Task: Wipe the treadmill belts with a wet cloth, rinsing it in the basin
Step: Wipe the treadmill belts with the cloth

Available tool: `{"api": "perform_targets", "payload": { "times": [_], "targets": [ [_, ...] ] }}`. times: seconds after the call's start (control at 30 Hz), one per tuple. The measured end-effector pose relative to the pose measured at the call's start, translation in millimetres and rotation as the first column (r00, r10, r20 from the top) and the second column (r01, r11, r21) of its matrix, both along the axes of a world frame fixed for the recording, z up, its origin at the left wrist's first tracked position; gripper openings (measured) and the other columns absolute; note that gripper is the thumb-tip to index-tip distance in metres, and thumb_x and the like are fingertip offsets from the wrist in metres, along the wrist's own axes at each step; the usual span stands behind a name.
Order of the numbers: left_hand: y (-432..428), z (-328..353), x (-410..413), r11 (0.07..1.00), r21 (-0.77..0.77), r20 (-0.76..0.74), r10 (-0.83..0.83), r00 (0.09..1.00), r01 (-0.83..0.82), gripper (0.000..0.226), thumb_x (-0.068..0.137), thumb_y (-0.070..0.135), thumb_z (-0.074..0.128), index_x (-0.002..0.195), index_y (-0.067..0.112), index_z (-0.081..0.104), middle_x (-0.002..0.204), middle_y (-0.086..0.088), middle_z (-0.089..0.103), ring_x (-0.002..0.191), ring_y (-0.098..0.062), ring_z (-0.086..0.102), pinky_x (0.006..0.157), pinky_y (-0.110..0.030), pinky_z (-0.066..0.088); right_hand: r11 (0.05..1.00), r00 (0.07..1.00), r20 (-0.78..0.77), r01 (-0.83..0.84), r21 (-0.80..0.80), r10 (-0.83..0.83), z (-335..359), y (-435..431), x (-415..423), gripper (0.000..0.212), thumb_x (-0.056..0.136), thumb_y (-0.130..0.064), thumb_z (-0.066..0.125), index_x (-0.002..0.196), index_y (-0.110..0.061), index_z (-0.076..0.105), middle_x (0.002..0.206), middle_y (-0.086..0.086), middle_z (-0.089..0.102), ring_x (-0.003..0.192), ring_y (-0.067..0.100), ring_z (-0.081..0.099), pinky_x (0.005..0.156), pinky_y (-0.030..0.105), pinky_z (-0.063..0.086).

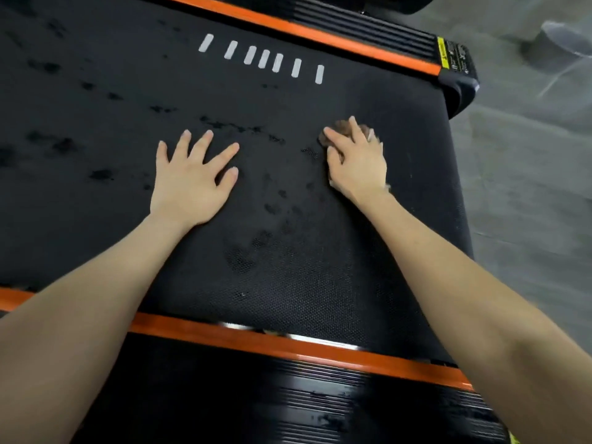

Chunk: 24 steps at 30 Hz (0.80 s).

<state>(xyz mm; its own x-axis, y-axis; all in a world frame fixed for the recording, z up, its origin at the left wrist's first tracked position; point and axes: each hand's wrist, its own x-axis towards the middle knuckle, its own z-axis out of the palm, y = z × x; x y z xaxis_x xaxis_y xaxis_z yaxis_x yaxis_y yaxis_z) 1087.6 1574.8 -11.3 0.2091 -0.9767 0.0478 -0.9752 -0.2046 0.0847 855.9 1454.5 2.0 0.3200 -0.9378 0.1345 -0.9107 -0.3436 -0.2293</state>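
A black treadmill belt (272, 245) fills the view, with dark wet patches across it and several white dashes near its far side. My left hand (192, 174) lies flat on the belt with fingers spread, holding nothing. To its right, my right hand (357, 161) grips a small brown cloth (339, 128) and presses it onto the belt near the right end. Most of the cloth is hidden under the fingers. The right hand is slightly blurred.
Orange side rails run along the far edge (320, 35) and the near edge (256, 342) of the belt, with black ribbed footrails beyond them. The treadmill's rear end cap (458, 75) sits at upper right. Grey floor (528, 187) lies to the right.
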Motion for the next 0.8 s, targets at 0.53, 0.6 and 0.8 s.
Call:
{"api": "perform_targets", "payload": {
  "times": [0.53,0.6,0.8],
  "targets": [
    [-67,3,13,0.998,0.07,0.001,-0.005,1.0,0.005,0.052,0.097,0.054,0.013,0.148,0.045,0.013,0.16,0.0,0.01,0.146,-0.028,0.001,0.114,-0.059,0.001,0.977,0.974,-0.092,-0.21,-0.024,0.207,-5,-49,9,0.042,0.098,-0.038,0.03,0.138,-0.039,0.043,0.155,0.004,0.026,0.143,0.038,0.016,0.116,0.055,0.009],
    [-66,1,14,1.0,0.025,-0.002,-0.008,1.0,0.008,0.051,0.097,0.053,0.015,0.148,0.044,0.016,0.159,-0.002,0.012,0.146,-0.029,0.003,0.114,-0.059,0.002,0.997,0.995,-0.056,-0.078,0.014,0.079,-3,-86,27,0.041,0.099,-0.036,0.031,0.139,-0.04,0.041,0.156,0.004,0.024,0.143,0.038,0.013,0.116,0.055,0.008],
    [-69,-2,13,1.0,0.01,0.001,-0.007,1.0,0.007,0.053,0.096,0.053,0.012,0.148,0.045,0.013,0.159,-0.002,0.01,0.146,-0.029,0.001,0.114,-0.059,0.002,0.947,0.949,0.024,-0.313,-0.079,0.315,-4,-23,31,0.039,0.095,-0.036,0.037,0.129,-0.033,0.057,0.148,0.01,0.04,0.132,0.048,0.034,0.11,0.059,0.026]
  ]
}}
